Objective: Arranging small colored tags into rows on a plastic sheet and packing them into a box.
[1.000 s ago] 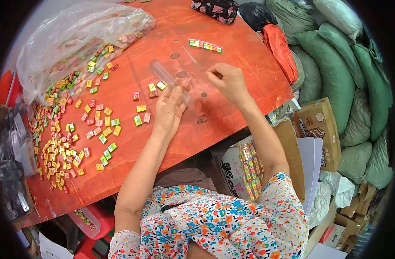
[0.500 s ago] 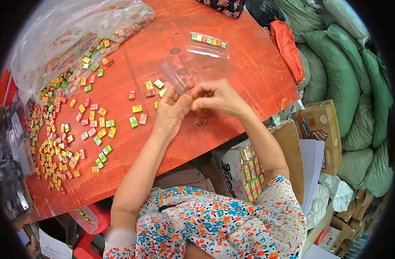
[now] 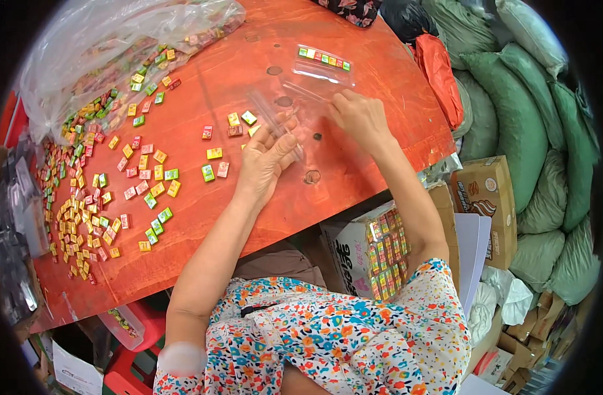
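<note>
My left hand (image 3: 265,155) is closed on a long, narrow clear plastic tray (image 3: 264,112), its thumb lying across the top. To the right of it, my right hand (image 3: 360,117) pinches the end of another thin clear plastic piece (image 3: 303,90), which reaches leftward over the table. Beyond the hands lies a clear plastic case (image 3: 324,71) with a row of small green, yellow and red boxes (image 3: 324,58) along its far side. Several loose little boxes, such as a yellow one (image 3: 214,153), lie left of my left hand.
Many small coloured boxes (image 3: 84,224) spread over the left of the red table (image 3: 262,217), spilling from a large clear bag (image 3: 57,85). A carton (image 3: 344,257) with packed rows stands below the near edge. Green sacks (image 3: 505,125) are piled at right.
My right hand has moved away from my left, to the right and farther out, drawing a clear plastic piece with it. My left hand keeps its hold on the tray.
</note>
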Action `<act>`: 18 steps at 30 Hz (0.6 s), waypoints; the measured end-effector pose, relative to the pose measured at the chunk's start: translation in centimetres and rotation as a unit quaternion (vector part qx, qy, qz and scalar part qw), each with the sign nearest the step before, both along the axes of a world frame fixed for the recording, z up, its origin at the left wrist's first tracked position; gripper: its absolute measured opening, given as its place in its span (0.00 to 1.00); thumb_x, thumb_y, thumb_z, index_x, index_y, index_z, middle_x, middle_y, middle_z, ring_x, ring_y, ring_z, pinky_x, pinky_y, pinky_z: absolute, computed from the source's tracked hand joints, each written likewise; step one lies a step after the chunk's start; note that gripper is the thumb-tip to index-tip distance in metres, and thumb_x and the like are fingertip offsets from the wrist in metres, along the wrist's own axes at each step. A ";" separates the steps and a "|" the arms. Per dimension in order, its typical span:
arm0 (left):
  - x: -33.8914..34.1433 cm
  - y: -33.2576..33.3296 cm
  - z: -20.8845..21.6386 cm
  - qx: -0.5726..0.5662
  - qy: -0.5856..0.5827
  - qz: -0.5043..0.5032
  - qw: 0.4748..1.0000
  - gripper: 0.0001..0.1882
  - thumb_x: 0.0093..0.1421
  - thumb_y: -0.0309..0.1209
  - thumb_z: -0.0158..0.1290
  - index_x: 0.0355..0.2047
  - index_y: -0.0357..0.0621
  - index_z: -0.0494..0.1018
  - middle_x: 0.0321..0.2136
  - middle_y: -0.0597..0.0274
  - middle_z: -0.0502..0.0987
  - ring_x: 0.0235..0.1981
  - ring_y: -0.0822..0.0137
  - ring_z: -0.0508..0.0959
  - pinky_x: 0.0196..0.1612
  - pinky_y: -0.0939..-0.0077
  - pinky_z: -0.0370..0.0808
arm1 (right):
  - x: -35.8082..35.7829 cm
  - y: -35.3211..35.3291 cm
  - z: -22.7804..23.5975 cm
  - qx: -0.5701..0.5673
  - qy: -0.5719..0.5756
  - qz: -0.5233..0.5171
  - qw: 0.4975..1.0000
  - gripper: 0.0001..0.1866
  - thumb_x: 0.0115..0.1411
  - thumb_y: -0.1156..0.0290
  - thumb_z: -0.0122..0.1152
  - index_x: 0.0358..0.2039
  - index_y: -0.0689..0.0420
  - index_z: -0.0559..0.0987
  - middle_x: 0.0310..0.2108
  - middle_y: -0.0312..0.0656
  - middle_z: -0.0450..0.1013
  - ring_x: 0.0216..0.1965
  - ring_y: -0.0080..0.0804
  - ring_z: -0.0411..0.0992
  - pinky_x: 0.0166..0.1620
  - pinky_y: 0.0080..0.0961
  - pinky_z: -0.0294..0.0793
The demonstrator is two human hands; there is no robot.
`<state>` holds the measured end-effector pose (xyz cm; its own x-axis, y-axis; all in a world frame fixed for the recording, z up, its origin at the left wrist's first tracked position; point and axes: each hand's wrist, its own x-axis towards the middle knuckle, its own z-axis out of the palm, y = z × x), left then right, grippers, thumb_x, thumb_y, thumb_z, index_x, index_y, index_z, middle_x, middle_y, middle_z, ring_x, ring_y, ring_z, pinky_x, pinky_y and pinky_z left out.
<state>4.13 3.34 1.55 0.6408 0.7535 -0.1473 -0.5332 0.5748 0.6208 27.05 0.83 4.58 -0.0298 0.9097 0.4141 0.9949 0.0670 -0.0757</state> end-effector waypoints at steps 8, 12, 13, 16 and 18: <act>0.1 0.1 -0.5 -0.004 -0.009 -0.013 1.000 0.31 0.59 0.28 0.61 0.61 0.42 0.62 0.55 0.57 0.70 0.51 0.66 0.75 0.50 0.71 0.77 | -5.0 -1.6 2.4 -0.118 0.424 0.056 0.896 0.10 0.53 0.69 0.70 0.34 0.60 0.82 0.26 0.34 0.78 0.25 0.19 0.73 0.27 0.20 0.72; 0.1 -0.3 -0.2 0.004 -0.017 -0.022 1.000 0.31 0.59 0.29 0.60 0.61 0.41 0.62 0.54 0.58 0.71 0.50 0.66 0.76 0.50 0.69 0.77 | -6.4 -3.1 2.8 -0.268 0.543 0.086 0.791 0.08 0.58 0.69 0.67 0.33 0.60 0.83 0.25 0.34 0.77 0.25 0.16 0.72 0.26 0.16 0.70; 0.0 -0.3 -0.2 0.005 -0.018 -0.021 1.000 0.31 0.59 0.29 0.60 0.61 0.41 0.62 0.54 0.58 0.71 0.50 0.66 0.76 0.50 0.69 0.77 | -6.3 -3.2 2.9 -0.290 0.581 0.070 0.758 0.08 0.58 0.68 0.66 0.33 0.60 0.83 0.25 0.33 0.77 0.25 0.16 0.72 0.26 0.15 0.69; -0.1 -0.2 -0.4 0.030 -0.029 -0.040 0.998 0.31 0.60 0.29 0.60 0.61 0.40 0.62 0.53 0.58 0.71 0.49 0.66 0.76 0.49 0.69 0.77 | -5.6 -3.4 2.5 -0.304 0.638 0.060 0.705 0.08 0.59 0.67 0.65 0.33 0.59 0.83 0.24 0.33 0.76 0.23 0.15 0.71 0.25 0.13 0.68; 0.0 -0.3 -0.4 0.026 -0.013 -0.032 0.999 0.30 0.60 0.28 0.60 0.61 0.40 0.62 0.52 0.59 0.72 0.48 0.67 0.77 0.49 0.69 0.77 | -4.9 -3.3 2.4 -0.299 0.659 0.065 0.687 0.08 0.60 0.67 0.64 0.32 0.58 0.83 0.24 0.32 0.76 0.22 0.15 0.70 0.24 0.13 0.68</act>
